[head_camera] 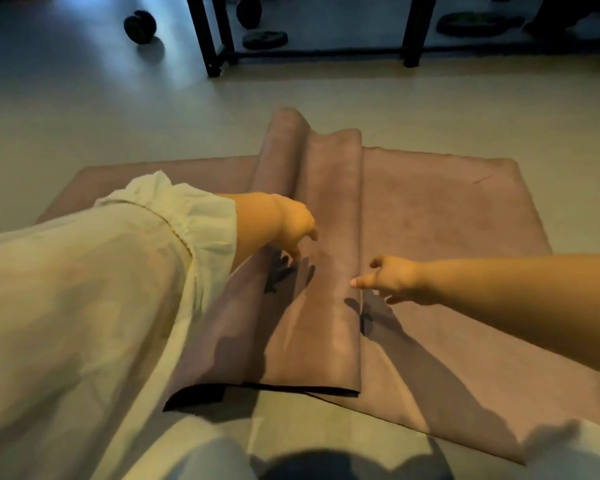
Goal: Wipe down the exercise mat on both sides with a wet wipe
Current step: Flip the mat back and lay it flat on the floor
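Nearest: loose pale-yellow fabric sleeve (94,289) covered the left arm.
Mat: soft mauve exercise mat (430,209) lay on the floor, its folded flap's (326,237) long axis running away from the person.
Left hand (291,225): fingertips down on the flap, seemingly holding nothing.
Right hand (392,278): relaxed, empty, nearer the fold's edge.

The person wears a loose, pale cream sleeve (101,289) with a gathered, ruffled cuff on the left arm; the right forearm (516,292) is bare.
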Motion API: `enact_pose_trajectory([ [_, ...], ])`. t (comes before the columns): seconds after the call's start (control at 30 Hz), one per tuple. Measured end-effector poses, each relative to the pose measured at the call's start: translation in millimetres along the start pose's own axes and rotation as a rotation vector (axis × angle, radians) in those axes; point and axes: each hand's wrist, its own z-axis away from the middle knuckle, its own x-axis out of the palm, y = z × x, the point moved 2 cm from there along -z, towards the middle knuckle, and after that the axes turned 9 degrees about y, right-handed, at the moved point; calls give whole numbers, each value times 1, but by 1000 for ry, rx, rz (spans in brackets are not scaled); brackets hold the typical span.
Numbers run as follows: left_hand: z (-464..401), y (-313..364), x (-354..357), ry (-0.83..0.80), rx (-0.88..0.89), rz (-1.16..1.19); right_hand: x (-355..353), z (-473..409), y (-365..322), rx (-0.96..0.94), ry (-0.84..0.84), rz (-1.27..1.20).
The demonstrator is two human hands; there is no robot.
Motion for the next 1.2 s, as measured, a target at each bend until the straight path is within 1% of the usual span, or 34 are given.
enact_pose_trajectory([
  [0.13, 2, -19, 6, -40, -19, 39, 16, -7, -3, 88, -91, -105],
  [0.17, 2, -21, 8, -37, -41, 73, 18, -7, -4, 102, -108, -115],
  [0.23, -1, -16, 14, -12, -126, 235, 20, -11, -8, 124, -123, -141],
  [0.3, -6, -2, 22, -12, -201, 399, 23, -16, -9, 154, -101, -194],
  [0.37, -12, 10, 30, -27, -232, 522, 29, -21, -5, 195, -62, -300],
  [0.5, -18, 15, 43, -5, -298, 700, 40, -42, 3, 256, 23, -470],
  [0.57, -21, 18, 48, -6, -374, 777, 38, -53, 2, 229, 36, -501],
  [0.7, -37, 32, 44, 4, -596, 892, 23, -62, 13, 116, 70, -484],
  [0.83, -63, 50, 30, 57, -767, 1016, -10, -58, 56, 85, 109, -517],
  [0.93, -87, 72, 19, 62, -809, 1070, -57, -59, 112, 81, 176, -420],
  [1.03, -114, 103, 8, -19, -841, 1145, -99, -61, 168, 95, 168, -346],
  [1.1, -130, 124, 2, -83, -844, 1161, -108, -65, 184, 43, 146, -272],
  [1.2, -145, 149, -10, -144, -836, 1140, -104, -70, 187, 2, 129, -309],
])
